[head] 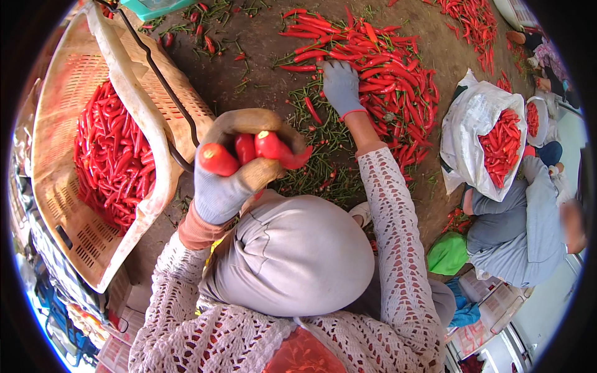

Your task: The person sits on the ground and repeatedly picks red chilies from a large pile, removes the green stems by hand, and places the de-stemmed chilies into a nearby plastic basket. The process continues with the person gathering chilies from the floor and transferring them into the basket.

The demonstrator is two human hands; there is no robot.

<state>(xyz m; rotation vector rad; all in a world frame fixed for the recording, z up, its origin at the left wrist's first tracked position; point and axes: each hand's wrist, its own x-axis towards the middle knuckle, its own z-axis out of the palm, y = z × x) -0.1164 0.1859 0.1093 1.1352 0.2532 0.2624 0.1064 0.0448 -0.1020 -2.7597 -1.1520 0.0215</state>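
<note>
My left hand (242,163), in a grey knit glove with brown-coated fingers, is curled around several red chili peppers (270,147) whose cut ends show pale. It is raised between the plastic crate and the chili heap. My right hand (341,86), in a grey glove with a red cuff, reaches down to the left edge of a heap of red chilies (396,84) on the ground. A chili end shows by its fingertips; whether they grip it is hidden. Green stems (326,163) lie scattered below the heap. My knee (298,256), in grey cloth, is between my arms.
At the left stands a peach plastic crate (116,60) with many red chilies (112,158) inside. A white sack (459,121) of chilies stands at the right, near a seated person (522,228) in grey. More chilies (471,28) lie at the upper right, and a turquoise container (151,9) at the top.
</note>
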